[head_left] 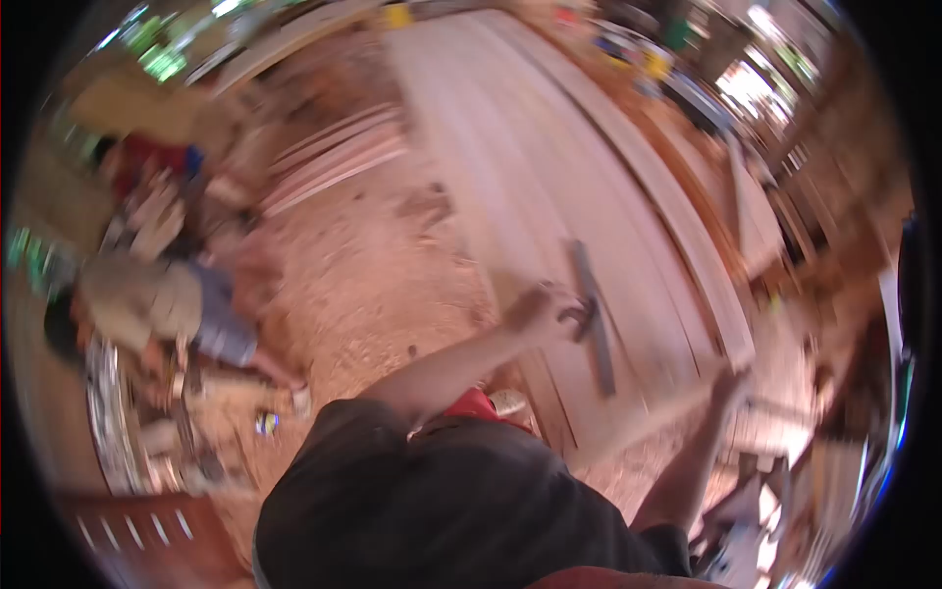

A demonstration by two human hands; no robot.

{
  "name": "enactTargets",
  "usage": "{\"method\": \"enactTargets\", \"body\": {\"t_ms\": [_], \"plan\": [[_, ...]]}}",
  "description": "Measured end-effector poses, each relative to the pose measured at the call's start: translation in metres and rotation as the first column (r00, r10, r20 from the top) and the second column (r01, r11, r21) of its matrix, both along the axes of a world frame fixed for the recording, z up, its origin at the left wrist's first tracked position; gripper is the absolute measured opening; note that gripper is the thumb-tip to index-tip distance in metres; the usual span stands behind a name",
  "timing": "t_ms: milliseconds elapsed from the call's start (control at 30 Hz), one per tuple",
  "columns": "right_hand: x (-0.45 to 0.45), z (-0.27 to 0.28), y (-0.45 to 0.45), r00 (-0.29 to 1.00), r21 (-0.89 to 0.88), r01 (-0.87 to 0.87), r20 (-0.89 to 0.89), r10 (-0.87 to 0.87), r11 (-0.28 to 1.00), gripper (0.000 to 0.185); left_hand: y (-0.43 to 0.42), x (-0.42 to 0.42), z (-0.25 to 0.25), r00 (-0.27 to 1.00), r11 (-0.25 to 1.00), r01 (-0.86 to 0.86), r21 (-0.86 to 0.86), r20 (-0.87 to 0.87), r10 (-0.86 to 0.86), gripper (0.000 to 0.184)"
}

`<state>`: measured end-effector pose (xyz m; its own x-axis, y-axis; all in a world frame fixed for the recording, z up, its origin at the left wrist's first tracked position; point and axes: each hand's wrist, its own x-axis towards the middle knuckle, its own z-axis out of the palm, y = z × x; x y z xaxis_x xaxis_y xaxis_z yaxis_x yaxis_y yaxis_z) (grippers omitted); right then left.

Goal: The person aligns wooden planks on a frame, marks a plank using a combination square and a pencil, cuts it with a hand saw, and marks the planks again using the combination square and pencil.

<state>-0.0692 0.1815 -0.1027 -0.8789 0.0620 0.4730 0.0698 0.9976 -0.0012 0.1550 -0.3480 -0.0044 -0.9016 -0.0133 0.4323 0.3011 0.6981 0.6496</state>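
Note:
Wide pale boards lie side by side as a long panel in front of me. My left hand is over the panel's left part, its fingers curled at the middle of a long, flat dark tool that looks like a straight metal bar. The fingers look closed round it, though motion blurs them. At the panel's near right corner, my right hand is by the end of a raised long plank. Its fingers are smeared, so their grip cannot be made out.
Two people are bent over at the left, near wood pieces. Stacked planks lie on the shavings-covered ground. A reddish-brown slotted panel is at the lower left. Tools and a dark case stand at the upper right.

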Motion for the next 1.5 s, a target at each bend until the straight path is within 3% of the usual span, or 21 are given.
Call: {"method": "enactTargets", "body": {"t_ms": [33,133,233,333,533,633,733,833,867,967,1067,1367,1500], "plan": [[-0.012,0.009,-0.018,0.998,-0.094,0.037,0.045,-0.033,0.995,0.052,-0.001,0.006,-0.007,0.999,0.999,-0.032,0.026,-0.023,0.032,0.025],[-0.037,0.008,-0.05,0.999,0.047,-0.009,0.046,0.007,0.999,0.056,0.002,0.016,-0.006,0.994,0.994,-0.112,0.011,-0.007,0.112,0.028],[-0.02,0.016,-0.088,0.96,-0.024,0.154,-0.234,-0.155,0.988,0.052,0.007,0.016,-0.007,0.989,0.989,-0.144,-0.032,0.038,0.145,0.027],[-0.014,0.028,-0.098,0.957,-0.285,0.129,-0.216,-0.195,0.95,0.057,0.007,0.015,0.0,0.984,0.983,-0.163,-0.089,0.06,0.169,0.029],[-0.013,0.03,-0.089,0.982,-0.425,0.079,-0.124,-0.145,0.902,0.06,0.013,0.015,-0.001,0.982,0.98,-0.177,-0.093,0.057,0.182,0.029],[-0.007,0.046,-0.091,0.994,-0.295,0.067,-0.059,-0.088,0.953,0.074,0.013,0.012,-0.004,0.982,0.976,-0.185,-0.113,0.028,0.189,0.03],[-0.028,0.045,-0.063,0.996,-0.23,-0.082,-0.054,0.071,0.97,0.096,0.012,0.013,-0.002,0.982,0.973,-0.188,-0.13,0.003,0.19,0.031],[-0.05,0.059,-0.047,0.935,-0.262,-0.274,0.154,0.321,0.925,0.104,0.013,0.012,-0.003,0.981,0.969,-0.196,-0.153,-0.015,0.195,0.031],[-0.059,0.059,-0.043,0.922,-0.292,-0.266,0.201,0.331,0.919,0.109,0.013,0.013,-0.002,0.981,0.969,-0.194,-0.156,-0.015,0.194,0.032],[-0.066,0.067,-0.035,0.865,-0.422,-0.269,0.289,0.41,0.866,0.108,0.013,0.013,-0.003,0.981,0.97,-0.19,-0.15,0.002,0.192,0.032],[-0.063,0.07,-0.041,0.876,-0.451,-0.292,0.226,0.425,0.843,0.107,0.012,0.012,-0.003,0.979,0.966,-0.2,-0.163,0.018,0.205,0.031],[-0.051,0.065,-0.05,0.92,-0.398,-0.273,0.157,0.358,0.876,0.1,0.013,0.012,-0.004,0.981,0.962,-0.191,-0.194,-0.015,0.192,0.031],[-0.043,0.079,-0.058,0.916,-0.365,-0.253,0.209,0.344,0.896,0.098,0.013,0.012,-0.004,0.98,0.961,-0.2,-0.19,-0.016,0.2,0.032]]}}
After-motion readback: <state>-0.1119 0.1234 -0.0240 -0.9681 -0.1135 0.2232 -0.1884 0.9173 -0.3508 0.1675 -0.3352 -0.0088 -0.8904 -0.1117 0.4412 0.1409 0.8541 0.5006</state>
